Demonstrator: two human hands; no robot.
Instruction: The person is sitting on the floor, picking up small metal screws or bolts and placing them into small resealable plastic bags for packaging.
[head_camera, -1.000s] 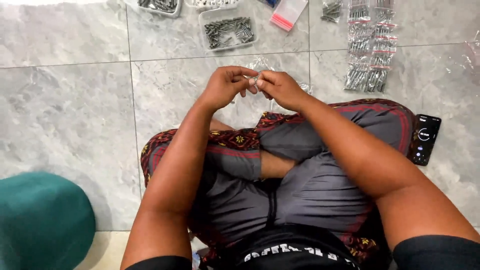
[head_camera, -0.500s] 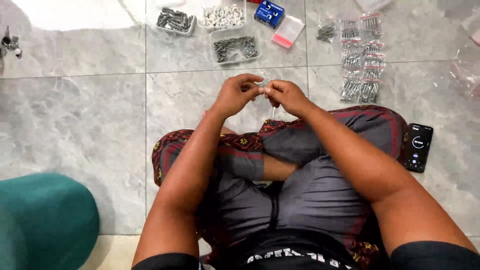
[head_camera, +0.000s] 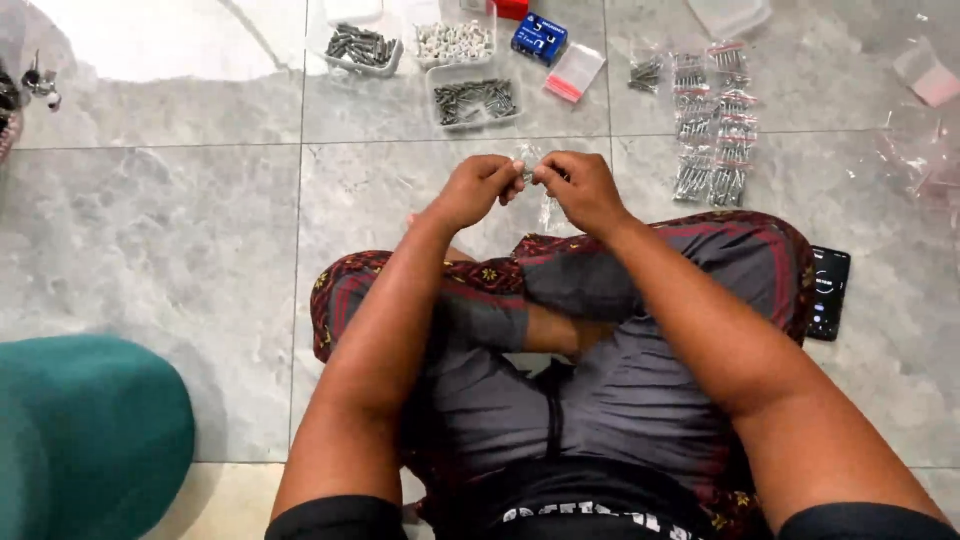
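Grey cloth: crossed legs under a grey and patterned wrap (head_camera: 600, 400) are seen nearest the camera, on a grey marble-look tiled floor (head_camera: 180, 250).
Left hand: the left hand (head_camera: 475, 190) is closed in a pinch on the top edge of a small clear plastic bag (head_camera: 545, 205).
Right hand: the right hand (head_camera: 580, 190) is likewise closed in a pinch on the same edge, the fingertips of both hands nearly touching.
Bag position: the bag is held between the hands above the knees, its long axis hanging downward; neither hand is clearly nearer.
Bag contents: cannot be told.
Beside the knee: a black phone (head_camera: 828, 292) is laid on the floor, right of the leg.
Farther right: filled small bags of metal parts (head_camera: 705, 150) are laid in rows.
Farthest: clear trays of screws (head_camera: 475, 100) and a blue box (head_camera: 538, 37) are set out.
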